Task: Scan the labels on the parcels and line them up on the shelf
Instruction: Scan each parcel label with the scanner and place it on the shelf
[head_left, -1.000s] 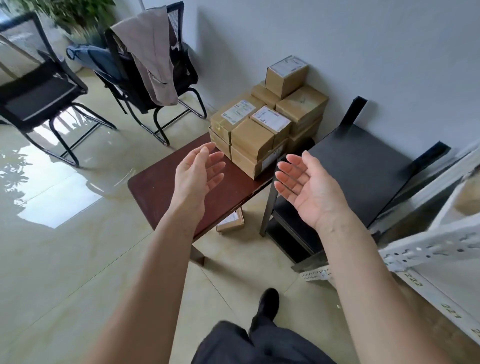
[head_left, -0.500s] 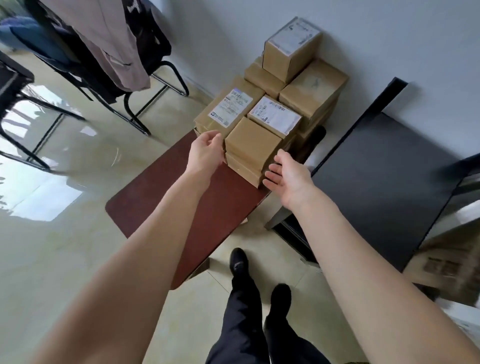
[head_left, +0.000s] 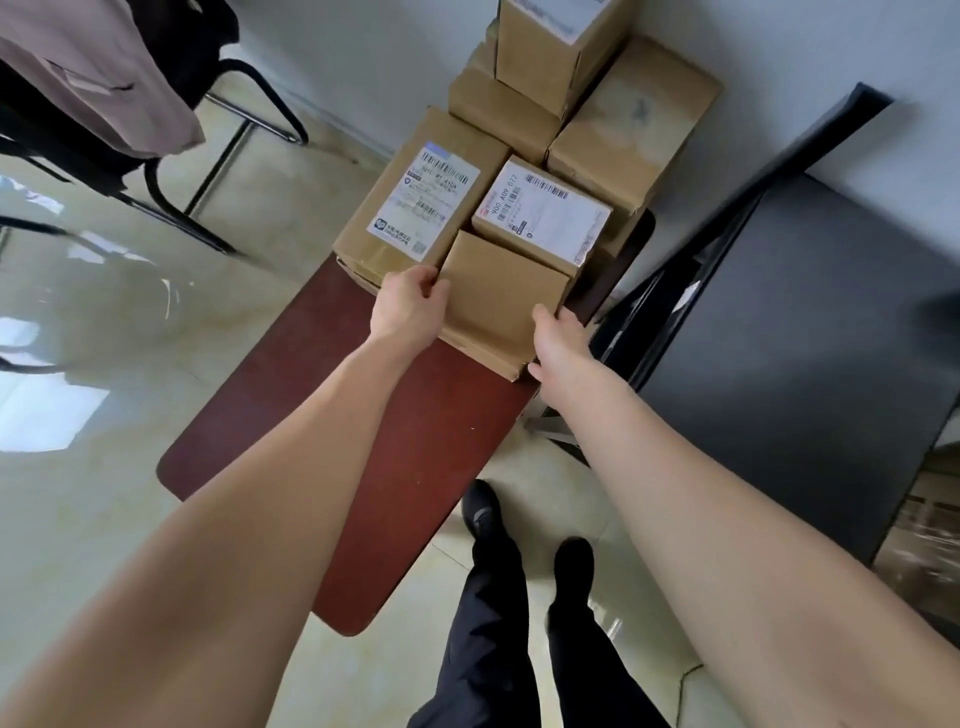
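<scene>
Both hands are on the nearest parcel of a stack at the far end of a reddish-brown desk (head_left: 395, 441). The left hand (head_left: 410, 312) holds the left side of the plain unlabelled parcel (head_left: 501, 291), its fingers curled round the upper left corner; the grip is closed on the cardboard. The right hand (head_left: 558, 338) holds the right near corner of the same parcel, thumb on the top face near the right edge, the remaining fingers hidden beyond the right side; this grip also reads as closed round the box. The parcel sits at the front of the stack; whether it rests on the desk itself or on a flatter box beneath cannot be told. Touching it on the far left is a long parcel with a white barcode label (head_left: 423, 200). Directly behind it, and slightly higher, lies a second labelled parcel (head_left: 543, 213), its label printed with barcodes. Further back against the pale wall (head_left: 810, 41) stand more cartons: a plain box on the right (head_left: 634, 119) and a tall box on top (head_left: 550, 47), cut off by the upper frame edge. To the right of the desk stands a black shelf unit (head_left: 810, 322), its top surface bare where visible. At upper left a black chair (head_left: 228, 104) carries a beige garment (head_left: 104, 67). The floor is glossy light tile (head_left: 104, 322). The person's dark trousers and black shoes (head_left: 480, 512) appear below, beside the near edge of the desk.
</scene>
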